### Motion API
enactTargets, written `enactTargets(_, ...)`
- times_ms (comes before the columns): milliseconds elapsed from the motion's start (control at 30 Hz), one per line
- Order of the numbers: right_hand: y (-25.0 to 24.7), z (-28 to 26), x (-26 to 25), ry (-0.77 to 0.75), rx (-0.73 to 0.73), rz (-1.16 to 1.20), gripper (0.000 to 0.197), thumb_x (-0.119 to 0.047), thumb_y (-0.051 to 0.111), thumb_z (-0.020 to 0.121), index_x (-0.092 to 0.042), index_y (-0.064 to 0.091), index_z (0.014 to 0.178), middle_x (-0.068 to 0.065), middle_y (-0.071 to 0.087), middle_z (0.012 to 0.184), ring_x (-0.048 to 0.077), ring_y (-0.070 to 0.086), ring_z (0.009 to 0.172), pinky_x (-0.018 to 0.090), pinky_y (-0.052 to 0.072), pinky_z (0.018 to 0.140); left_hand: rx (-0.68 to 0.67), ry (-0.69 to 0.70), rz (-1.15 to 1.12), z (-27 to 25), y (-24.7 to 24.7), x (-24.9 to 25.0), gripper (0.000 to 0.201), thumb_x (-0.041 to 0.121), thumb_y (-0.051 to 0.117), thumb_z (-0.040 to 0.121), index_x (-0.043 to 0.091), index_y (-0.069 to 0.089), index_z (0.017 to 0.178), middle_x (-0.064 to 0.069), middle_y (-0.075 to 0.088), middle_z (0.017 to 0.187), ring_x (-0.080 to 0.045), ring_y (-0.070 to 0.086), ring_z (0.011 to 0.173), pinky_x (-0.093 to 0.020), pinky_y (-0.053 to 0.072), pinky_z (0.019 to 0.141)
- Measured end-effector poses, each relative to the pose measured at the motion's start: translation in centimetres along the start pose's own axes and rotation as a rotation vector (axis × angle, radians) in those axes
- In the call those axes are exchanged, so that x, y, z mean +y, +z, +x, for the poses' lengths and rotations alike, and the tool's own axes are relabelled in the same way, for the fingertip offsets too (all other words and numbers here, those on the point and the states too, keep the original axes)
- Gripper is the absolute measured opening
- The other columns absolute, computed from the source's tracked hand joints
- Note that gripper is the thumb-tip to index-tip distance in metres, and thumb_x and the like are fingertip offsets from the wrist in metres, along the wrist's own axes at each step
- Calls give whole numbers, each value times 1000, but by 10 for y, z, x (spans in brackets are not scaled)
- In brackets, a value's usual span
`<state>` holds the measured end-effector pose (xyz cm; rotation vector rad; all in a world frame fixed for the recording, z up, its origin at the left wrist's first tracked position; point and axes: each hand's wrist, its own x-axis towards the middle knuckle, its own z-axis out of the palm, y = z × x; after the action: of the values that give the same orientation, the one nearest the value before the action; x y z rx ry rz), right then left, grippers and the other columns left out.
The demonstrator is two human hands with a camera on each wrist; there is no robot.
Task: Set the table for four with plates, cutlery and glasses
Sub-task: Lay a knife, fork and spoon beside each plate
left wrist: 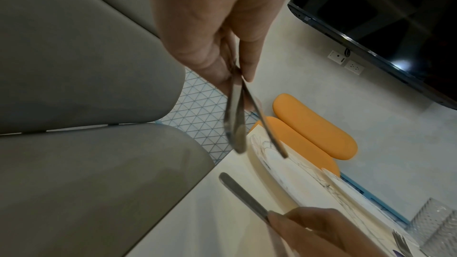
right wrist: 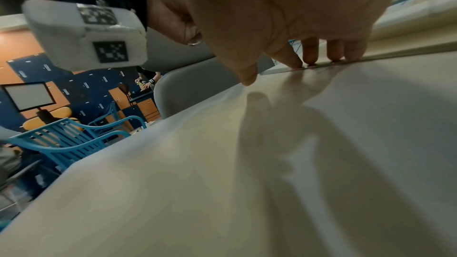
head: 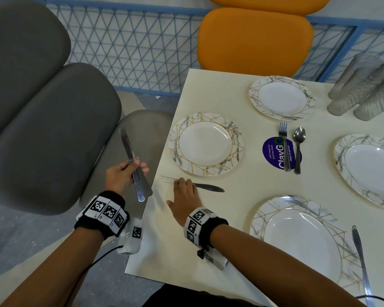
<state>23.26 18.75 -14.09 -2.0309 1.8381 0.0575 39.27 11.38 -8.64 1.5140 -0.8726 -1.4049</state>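
A steel table knife (head: 193, 185) lies on the cream table (head: 242, 196) just beside a marble-patterned plate (head: 205, 144), the right hand's (head: 184, 202) straight fingertips (right wrist: 333, 56) pressing it down. The left hand (head: 120, 173) pinches two more steel knives (head: 134, 171) over the grey chair (head: 42, 129).

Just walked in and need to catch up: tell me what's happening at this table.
A person is laying cutlery on a cream table already set with four marble-patterned plates. The right hand presses straight fingers on a steel knife beside the near-left plate. The left hand grips more steel knives off the edge. Textured glasses are clustered at the far corner.
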Motion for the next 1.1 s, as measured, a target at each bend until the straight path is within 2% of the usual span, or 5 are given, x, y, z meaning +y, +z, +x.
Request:
enactTargets(233,-10,-1,3,-24,56,76,58,-33,32,98,-5,14,146,16,18,153,33,16,142,44,16,118,-26,-1,20,-2,19,2,9,10,53,92,7,61,89,-9,71,83,-10,71,62,-19,57,58)
enactTargets(433,-44,4,21,-3,236,295,40,-24,35,97,-7,39,133,11,39,138,28,33,127,37,31,108,-106,-4,-51,1,56,9,6,6,51,92,6,53,86,-4,72,72,-9,70,59,-18,53,52)
enactTargets(667,-79,9,46,92,218,800,26,-30,47,95,-7,56,99,4,60,96,17,53,89,24,42,78,-262,-42,-93,19,108,26,2,6,50,93,7,52,94,-12,69,86,-14,71,64,-26,59,62)
enactTargets(800,-97,13,75,182,208,1103,12,-8,55,90,-17,49,84,-13,52,74,-1,48,68,5,40,61,-354,-74,-127,30,145,38,3,6,48,94,5,51,93,-15,69,91,-17,72,70,-29,60,67)
enactTargets(1100,-152,26,183,364,536,1369,19,-1,49,91,-14,57,81,3,57,73,14,49,64,23,45,67,-347,-68,-248,52,194,60,14,4,48,94,1,58,103,-18,66,95,-20,72,72,-30,60,71)
